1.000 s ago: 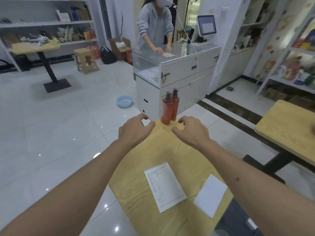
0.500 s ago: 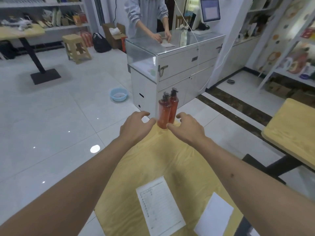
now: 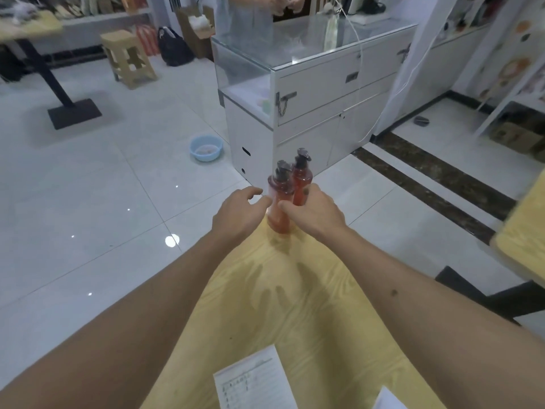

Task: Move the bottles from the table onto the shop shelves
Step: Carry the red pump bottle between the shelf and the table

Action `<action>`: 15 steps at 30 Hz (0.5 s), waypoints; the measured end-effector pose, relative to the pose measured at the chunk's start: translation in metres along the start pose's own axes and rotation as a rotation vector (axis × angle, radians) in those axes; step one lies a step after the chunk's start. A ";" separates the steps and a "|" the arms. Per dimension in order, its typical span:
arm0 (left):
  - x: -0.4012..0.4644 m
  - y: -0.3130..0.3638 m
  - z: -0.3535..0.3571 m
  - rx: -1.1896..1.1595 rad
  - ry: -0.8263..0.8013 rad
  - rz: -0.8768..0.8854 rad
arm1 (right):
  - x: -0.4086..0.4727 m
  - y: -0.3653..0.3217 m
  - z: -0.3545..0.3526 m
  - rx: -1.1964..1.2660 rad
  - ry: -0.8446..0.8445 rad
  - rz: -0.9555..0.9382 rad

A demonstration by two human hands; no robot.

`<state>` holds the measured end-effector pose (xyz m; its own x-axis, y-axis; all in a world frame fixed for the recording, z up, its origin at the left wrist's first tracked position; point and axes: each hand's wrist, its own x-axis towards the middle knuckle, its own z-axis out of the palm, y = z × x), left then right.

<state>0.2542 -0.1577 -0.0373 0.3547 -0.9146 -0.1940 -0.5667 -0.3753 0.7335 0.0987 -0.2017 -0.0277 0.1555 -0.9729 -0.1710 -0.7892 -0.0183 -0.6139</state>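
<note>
Two red pump bottles stand upright, side by side, at the far end of the yellow table (image 3: 265, 305). The front bottle (image 3: 279, 221) is nearer and to the left; the rear bottle (image 3: 300, 180) is just behind it on the right. My left hand (image 3: 239, 215) reaches the front bottle's left side with spread fingers, its fingertips at the bottle. My right hand (image 3: 314, 215) curls thumb and index finger round the rear bottle's lower body, and the thumb crosses in front of the front bottle.
A printed sheet (image 3: 253, 382) lies on the near part of the table. A glass-topped white counter (image 3: 309, 93) stands just beyond, with a person (image 3: 250, 16) behind it. Shop shelves (image 3: 528, 93) and another yellow table (image 3: 525, 231) are at the right. On the floor at the left are a blue basin (image 3: 205, 147) and a stool (image 3: 129, 57).
Both hands moved forward and closed in on the two bottles. The right hand's fingers now wrap the rear bottle, and the left fingertips have come to the front bottle.
</note>
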 end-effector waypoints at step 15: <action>0.071 -0.010 0.031 -0.403 -0.221 -0.074 | 0.070 0.015 0.049 -0.003 -0.007 0.037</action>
<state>0.2615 -0.2241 -0.0786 0.1913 -0.9142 -0.3573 -0.1959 -0.3922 0.8988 0.1268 -0.2585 -0.0865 0.1306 -0.9713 -0.1990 -0.7961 0.0168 -0.6049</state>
